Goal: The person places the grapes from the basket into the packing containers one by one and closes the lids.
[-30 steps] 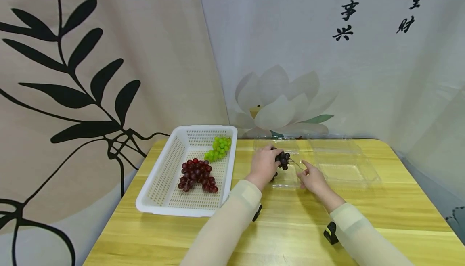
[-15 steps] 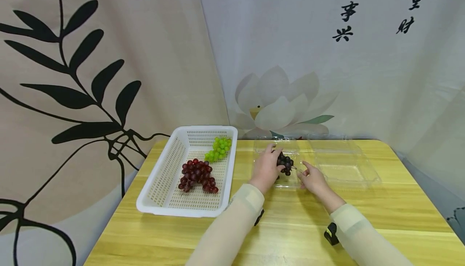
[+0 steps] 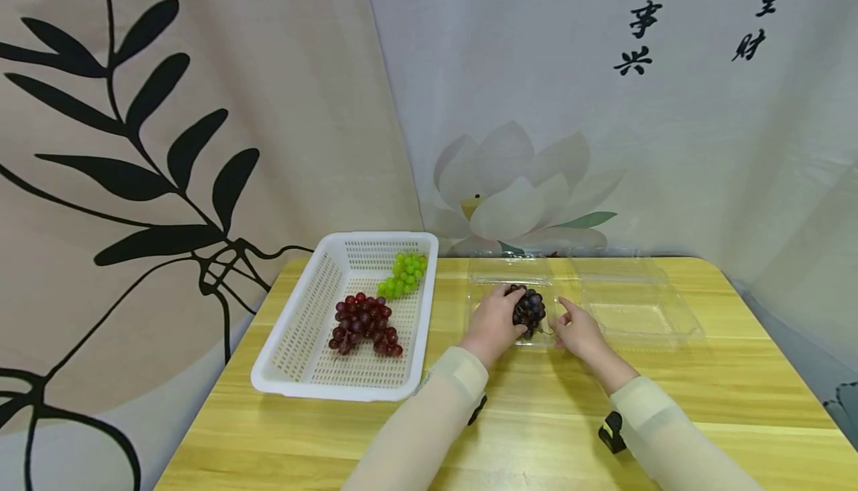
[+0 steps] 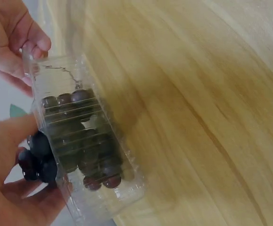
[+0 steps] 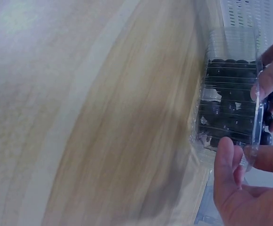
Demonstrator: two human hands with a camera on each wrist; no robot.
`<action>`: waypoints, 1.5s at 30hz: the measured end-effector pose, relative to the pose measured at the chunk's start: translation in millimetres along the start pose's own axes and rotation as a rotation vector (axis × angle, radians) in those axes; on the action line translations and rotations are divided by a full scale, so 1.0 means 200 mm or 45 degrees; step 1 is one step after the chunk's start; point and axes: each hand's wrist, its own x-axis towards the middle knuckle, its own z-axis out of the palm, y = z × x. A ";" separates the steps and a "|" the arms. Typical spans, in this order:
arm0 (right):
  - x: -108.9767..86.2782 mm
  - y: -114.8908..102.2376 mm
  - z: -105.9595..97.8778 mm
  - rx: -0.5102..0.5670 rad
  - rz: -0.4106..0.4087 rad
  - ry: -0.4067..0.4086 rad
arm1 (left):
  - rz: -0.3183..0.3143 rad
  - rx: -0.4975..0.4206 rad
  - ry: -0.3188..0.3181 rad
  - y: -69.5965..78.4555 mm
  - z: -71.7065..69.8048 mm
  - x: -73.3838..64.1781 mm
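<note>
A bunch of dark grapes (image 3: pixel 531 314) lies in a clear plastic clamshell box (image 5: pixel 231 41), seen through its ribbed side in both wrist views. My left hand (image 3: pixel 492 323) grips the bunch from the left, fingers at its far side and thumb at its near side. Several grapes (image 4: pixel 41 143) stand above the rim between thumb and fingers in the left wrist view. At the box's right side, my right hand (image 3: pixel 580 333) pinches the rim between thumb and fingers. A thin stem shows near its fingertips.
To the left stands a white perforated basket (image 3: pixel 288 327) holding red grapes (image 3: pixel 364 321) and green grapes (image 3: pixel 404 275). A second clear box (image 3: pixel 633 316) lies open at the right on the wooden table (image 3: pixel 536 431). A printed curtain hangs behind.
My left hand has lowered the dark grapes toward the near side of the box, and the bunch has turned with its stem toward me. My right hand stays at the rim.
</note>
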 end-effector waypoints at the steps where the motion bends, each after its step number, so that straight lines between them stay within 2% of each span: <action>1: 0.00 0.00 0.00 0.002 0.001 -0.004 | -0.007 -0.015 0.005 0.00 0.00 0.00; 5: 0.00 0.00 0.00 0.007 0.014 -0.015 | -0.048 -0.033 0.052 -0.01 0.02 0.00; 7: 0.00 0.00 0.00 0.009 0.021 -0.021 | -0.076 0.007 0.067 -0.02 0.03 0.00; 11: 0.00 0.00 0.00 0.009 0.025 -0.019 | -0.121 0.118 0.040 -0.03 0.04 0.00; 16: 0.00 0.00 0.00 0.001 0.012 -0.003 | -0.116 0.204 0.002 -0.02 0.03 -0.01; 20: 0.00 0.00 0.00 0.008 0.013 -0.020 | -0.093 0.146 0.032 -0.02 0.01 -0.02; 25: 0.00 -0.01 0.00 -0.005 0.020 -0.027 | -0.067 0.055 0.066 -0.01 -0.04 -0.02; 33: -0.01 -0.02 -0.01 -0.004 0.023 -0.032 | -0.014 0.022 0.071 -0.02 -0.14 -0.02; 38: -0.01 -0.02 -0.01 -0.004 0.021 -0.028 | 0.004 -0.019 0.075 -0.04 -0.23 -0.03; 45: -0.02 -0.01 -0.01 -0.020 0.005 -0.019 | 0.075 -0.070 0.141 -0.09 -0.36 -0.01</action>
